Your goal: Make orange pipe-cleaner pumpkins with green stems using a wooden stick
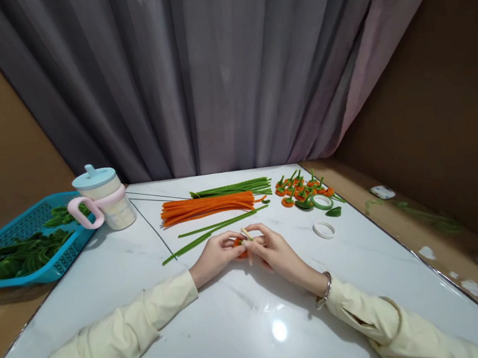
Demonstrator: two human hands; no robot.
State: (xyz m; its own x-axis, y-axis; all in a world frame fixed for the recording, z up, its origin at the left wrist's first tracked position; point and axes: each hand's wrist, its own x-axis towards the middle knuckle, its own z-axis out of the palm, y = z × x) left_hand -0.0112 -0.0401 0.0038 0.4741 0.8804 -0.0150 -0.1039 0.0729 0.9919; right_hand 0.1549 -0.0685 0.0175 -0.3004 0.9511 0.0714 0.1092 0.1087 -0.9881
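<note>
Both hands meet above the white marble-patterned table (215,331). My left hand (219,253) is closed on a small orange fuzzy piece (240,253), mostly covered by the fingers. Close against it, my right hand (275,253) pinches a short pale strip (245,233), whose exact kind I cannot make out. Beyond the hands lies a bundle of orange pipe cleaners (207,207), with green pipe cleaners (235,187) behind it. A few loose green pipe cleaners (199,244) rest by my left hand. To the right sits a cluster of small orange pieces with green stems (300,193).
A white tape roll (324,230) and a green tape roll (322,202) lie at right, beside green leaf pieces (333,211). At left stand a lidded cup (117,209) and a blue basket (52,272) of green leaves. A grey curtain (222,83) closes the back.
</note>
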